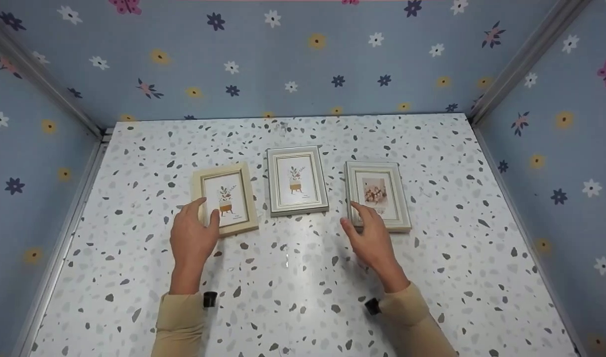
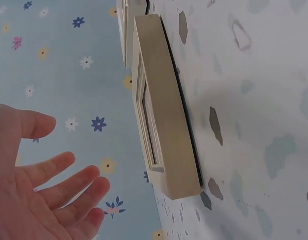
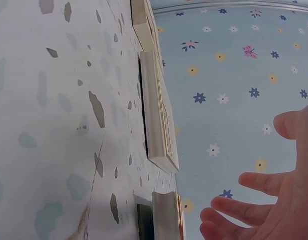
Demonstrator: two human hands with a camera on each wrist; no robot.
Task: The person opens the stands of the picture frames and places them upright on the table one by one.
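Three picture frames lie face up on a speckled tabletop. At the left is a cream picture frame point(image 1: 251, 213) with a plant print; my left hand point(image 1: 194, 235) hovers over its lower left part, fingers relaxed and apart. In the left wrist view a gap shows between the left hand point(image 2: 53, 185) and that cream frame point(image 2: 169, 120). The middle white picture frame point(image 1: 298, 209) holds a similar plant print. At the right, a white picture frame point(image 1: 399, 198) shows a flower photo. Over its lower left corner hangs my right hand point(image 1: 372, 240), holding nothing; the right wrist view shows its fingers point(image 3: 264, 184) loosely spread.
The speckled tabletop point(image 1: 288, 292) is bordered by blue flowered panels at the back point(image 1: 283, 59), left and right. Metal strips point(image 1: 526, 59) run along the panel corners. A small black piece point(image 1: 210, 299) sits at the left cuff, another point(image 1: 372, 306) at the right cuff.
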